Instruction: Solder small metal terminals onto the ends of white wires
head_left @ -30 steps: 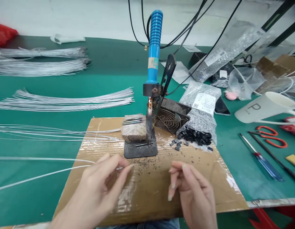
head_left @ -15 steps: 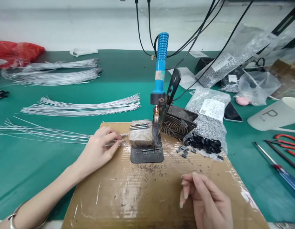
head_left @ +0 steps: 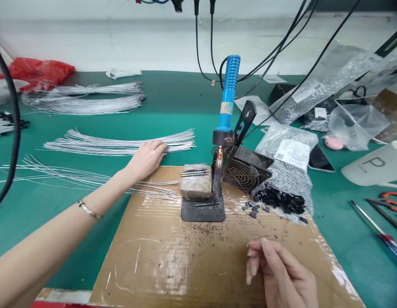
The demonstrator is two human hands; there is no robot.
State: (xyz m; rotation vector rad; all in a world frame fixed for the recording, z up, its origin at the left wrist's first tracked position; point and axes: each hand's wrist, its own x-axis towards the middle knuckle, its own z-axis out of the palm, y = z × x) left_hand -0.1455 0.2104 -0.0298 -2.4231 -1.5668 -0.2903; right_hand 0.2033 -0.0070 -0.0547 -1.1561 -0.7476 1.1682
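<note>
Left hand [head_left: 147, 157] reaches out, fingers loose on wire bundle [head_left: 121, 145]; right hand [head_left: 278, 273] curled (holding nothing), resting.

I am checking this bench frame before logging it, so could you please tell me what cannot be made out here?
- Left hand, head view: its fingertips lie on the wire bundle; whether they grip a wire is hidden by the hand itself.
- Right hand: cut off by the bottom edge; curled fingers hide the palm.
- Bag label: print too small to read.
- Screwdriver: handle cut off by the right edge.
</note>
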